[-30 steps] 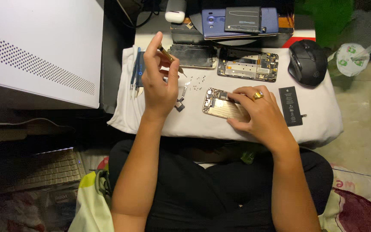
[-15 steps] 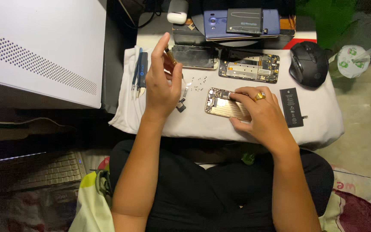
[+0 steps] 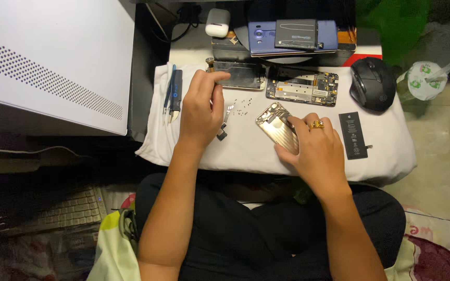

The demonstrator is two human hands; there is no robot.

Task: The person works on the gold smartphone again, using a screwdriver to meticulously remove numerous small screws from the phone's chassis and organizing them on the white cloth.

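White cloth (image 3: 266,151) covers the low table, soft and creased, parts strewn across it. Left hand (image 3: 200,112) hovers by the dark screen panel (image 3: 241,75), fingertips pinched together on something too small to tell. Right hand (image 3: 316,148) lies flat, fingers pressing the gold shell (image 3: 276,126), smooth brushed metal with rounded corners, at mid-cloth. Best kept pinned firmly so it can't slide. Tiny screws (image 3: 243,104) glint between the 2 hands; a slim black battery (image 3: 353,134) lies just right.
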